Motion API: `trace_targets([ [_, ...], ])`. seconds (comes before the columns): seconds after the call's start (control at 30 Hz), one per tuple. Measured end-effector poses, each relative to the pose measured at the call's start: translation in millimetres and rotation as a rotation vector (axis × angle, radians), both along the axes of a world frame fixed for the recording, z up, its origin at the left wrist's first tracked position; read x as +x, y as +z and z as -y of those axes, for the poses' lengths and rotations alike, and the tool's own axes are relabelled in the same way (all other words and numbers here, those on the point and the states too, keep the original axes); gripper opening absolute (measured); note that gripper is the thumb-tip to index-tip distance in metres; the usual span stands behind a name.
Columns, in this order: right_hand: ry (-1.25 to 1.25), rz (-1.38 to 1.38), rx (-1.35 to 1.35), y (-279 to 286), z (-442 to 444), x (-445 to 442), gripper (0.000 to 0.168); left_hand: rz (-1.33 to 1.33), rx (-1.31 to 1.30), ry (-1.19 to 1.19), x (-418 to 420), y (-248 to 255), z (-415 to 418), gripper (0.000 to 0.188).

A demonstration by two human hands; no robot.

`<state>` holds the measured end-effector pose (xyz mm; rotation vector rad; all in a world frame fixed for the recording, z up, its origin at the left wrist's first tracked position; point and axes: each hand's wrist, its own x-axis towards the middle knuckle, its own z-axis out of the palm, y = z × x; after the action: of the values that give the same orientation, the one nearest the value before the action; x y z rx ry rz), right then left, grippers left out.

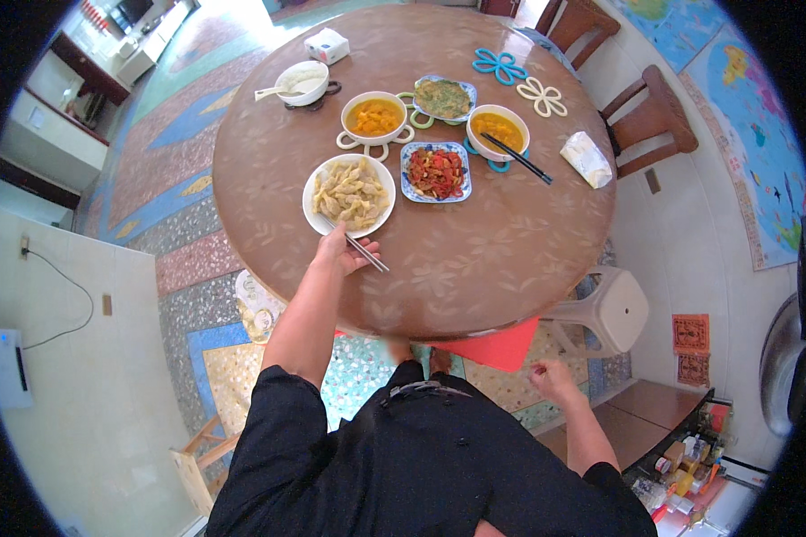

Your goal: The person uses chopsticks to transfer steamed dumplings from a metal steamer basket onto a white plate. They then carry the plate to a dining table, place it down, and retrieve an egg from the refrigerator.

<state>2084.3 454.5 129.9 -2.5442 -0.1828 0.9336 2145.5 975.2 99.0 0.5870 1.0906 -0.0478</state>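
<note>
My left hand (344, 251) is at the near rim of a white plate (314, 218) heaped with dumplings (351, 193). A pair of metal chopsticks (376, 262) lies across that rim by my fingers; whether I grip the plate or the chopsticks, I cannot tell. A blue-and-white square dish (469, 176) of red stir-fried food stands to the right of the plate. Behind are two bowls of orange soup (374, 119) (498, 131), one with black chopsticks (520, 161) across it, and a dish with a green-flecked pancake (443, 98). My right hand (549, 377) hangs beside the table, its fingers curled.
The round brown table (463, 268) also bears a white bowl of rice (302, 84) with a spoon, two tissue packs (327, 46) (586, 160) and flower-shaped trivets (500, 66). A plastic stool (618, 312) stands at the right, near wooden chairs (658, 127). A low wooden frame (205, 463) is at lower left.
</note>
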Motion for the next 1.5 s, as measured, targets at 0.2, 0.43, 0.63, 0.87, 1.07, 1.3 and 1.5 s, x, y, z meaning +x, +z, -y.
trace_targets([
  [0.2, 0.033, 0.03, -0.003, 7.8, 3.3, 7.6, 0.028, 0.099, -0.042, 0.104, -2.0, -7.8, 0.0, 0.048],
  [0.43, -0.442, -0.416, 0.515, 17.5, -4.0, 18.5, 0.021, 0.151, -0.008, 0.138, -9.4, -3.6, 7.9, 0.054],
  [0.63, -0.765, -0.701, 0.843, 47.4, -42.0, 46.5, 0.022, 0.169, 0.095, 0.31, -67.6, 18.5, 28.1, 0.059],
  [0.87, -0.439, -1.003, 0.907, 35.6, -129.5, 48.7, 0.019, 0.25, -0.017, 0.44, -236.5, 11.4, 67.4, 0.027],
  [1.07, -0.229, -1.119, 0.749, 40.2, -222.1, 10.8, 0.018, 0.092, -0.116, 0.826, -417.7, -6.4, 118.4, 0.028],
  [1.3, 0.057, -1.174, 0.503, 27.9, -371.7, -75.1, 0.017, -0.024, -0.093, 1.365, -581.2, -15.0, 132.3, 0.025],
  [1.5, 0.04, -1.11, 0.458, 5.9, -512.2, -189.3, 0.019, -0.129, -0.047, 1.437, -717.5, -20.5, 57.6, 0.026],
])
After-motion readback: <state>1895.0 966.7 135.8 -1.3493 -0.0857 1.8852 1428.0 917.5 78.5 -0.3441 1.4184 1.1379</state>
